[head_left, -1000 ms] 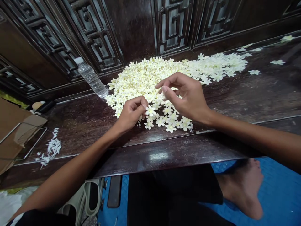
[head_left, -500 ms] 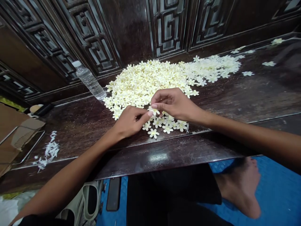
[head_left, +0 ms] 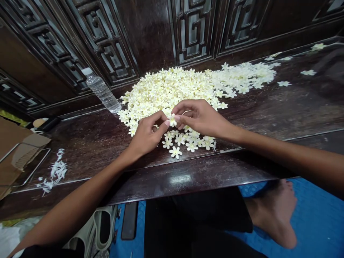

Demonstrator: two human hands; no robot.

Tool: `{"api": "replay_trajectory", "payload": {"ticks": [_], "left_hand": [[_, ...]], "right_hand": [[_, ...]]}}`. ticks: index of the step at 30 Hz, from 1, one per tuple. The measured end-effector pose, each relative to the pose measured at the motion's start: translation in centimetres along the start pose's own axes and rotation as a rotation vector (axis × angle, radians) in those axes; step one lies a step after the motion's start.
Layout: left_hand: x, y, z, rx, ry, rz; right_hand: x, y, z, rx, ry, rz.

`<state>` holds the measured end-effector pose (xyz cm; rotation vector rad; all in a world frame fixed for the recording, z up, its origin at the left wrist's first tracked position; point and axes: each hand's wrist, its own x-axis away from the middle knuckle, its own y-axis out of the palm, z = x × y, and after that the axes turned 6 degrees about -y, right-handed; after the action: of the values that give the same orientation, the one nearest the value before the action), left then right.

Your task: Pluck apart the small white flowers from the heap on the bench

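Note:
A big heap of small white flowers (head_left: 182, 86) lies on the dark wooden bench (head_left: 94, 139). My left hand (head_left: 146, 134) and my right hand (head_left: 201, 116) meet above the heap's near edge, fingertips pinched together on one white flower (head_left: 172, 120). A small row of separate flowers (head_left: 188, 141) lies just below my hands, with one flower (head_left: 175, 152) nearest the bench edge.
A clear plastic water bottle (head_left: 103, 92) leans against the carved dark wood panel (head_left: 113, 46) at the back left. A little pile of white stems (head_left: 55, 172) lies at the bench's left end. A cardboard box (head_left: 13, 150) stands beyond it. My bare foot (head_left: 274, 215) rests on blue matting below.
My right hand dropped from above the heap to meet my left. One flower was set down near the bench edge, and both hands now pinch a flower slightly higher.

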<state>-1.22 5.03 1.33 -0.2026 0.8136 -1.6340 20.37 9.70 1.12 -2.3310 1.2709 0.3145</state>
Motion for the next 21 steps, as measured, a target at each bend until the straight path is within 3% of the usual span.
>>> {"api": "replay_trajectory", "payload": {"ticks": [4, 8, 14, 21], "left_hand": [[-0.1, -0.2, -0.1, 0.087, -0.003, -0.006], [-0.2, 0.1, -0.6, 0.223, -0.026, -0.028], [-0.1, 1.0, -0.8, 0.475, -0.14, -0.063], [0.6, 1.8, -0.2, 0.502, -0.185, -0.049]], "right_hand": [[0.1, -0.2, -0.1, -0.04, 0.068, -0.134], [0.2, -0.2, -0.2, -0.068, 0.041, -0.164], [0.6, 0.1, 0.3, -0.028, -0.081, -0.127], [0.8, 0.8, -0.2, 0.02, -0.166, -0.026]]}}
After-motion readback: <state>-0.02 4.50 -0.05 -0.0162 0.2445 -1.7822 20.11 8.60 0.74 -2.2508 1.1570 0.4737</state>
